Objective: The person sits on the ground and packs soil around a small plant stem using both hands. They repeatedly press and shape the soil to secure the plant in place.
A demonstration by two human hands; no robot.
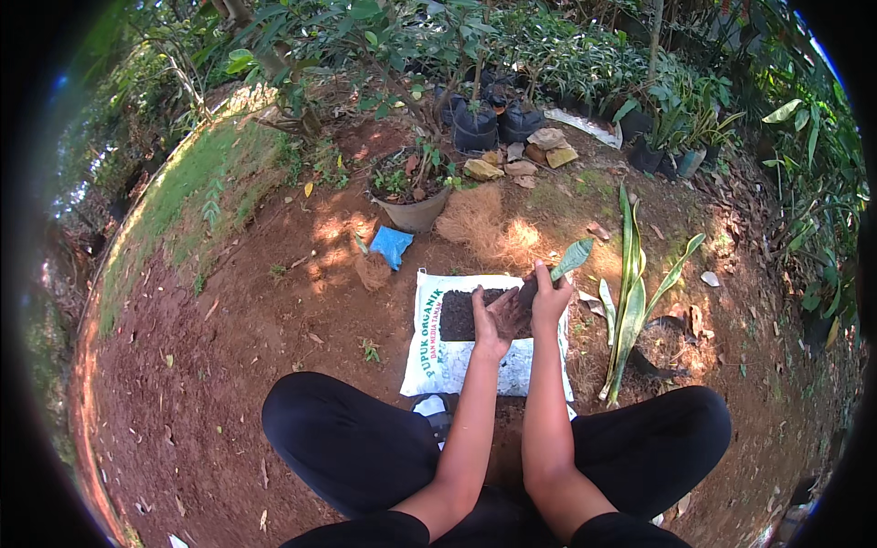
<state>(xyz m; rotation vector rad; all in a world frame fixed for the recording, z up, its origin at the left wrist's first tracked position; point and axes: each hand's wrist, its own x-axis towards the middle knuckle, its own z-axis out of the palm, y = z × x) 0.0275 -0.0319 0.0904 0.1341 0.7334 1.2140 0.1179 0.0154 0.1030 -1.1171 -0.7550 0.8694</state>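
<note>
Over a white printed sack of potting soil (493, 370) on the ground, my right hand (550, 296) grips a snake plant leaf cutting (572, 257) with a dark clump of soil at its base. My left hand (498, 322) is spread palm up beside the clump, its fingers apart and soiled. Dark soil (458, 316) shows through the cut opening of the sack. Longer snake plant leaves (629, 308) lie to the right of the sack. A fibre-wrapped ball (373, 270) with a small leaf tip and a blue packet (391, 246) lie to the left.
Loose coconut fibre (486, 222) lies beyond the sack, near a potted plant (413, 211). Farther back are stones (548, 140), black planting bags (475, 128) and dense foliage. A dark, curved pot rim or strip (654, 366) is at the right. My folded legs flank the sack.
</note>
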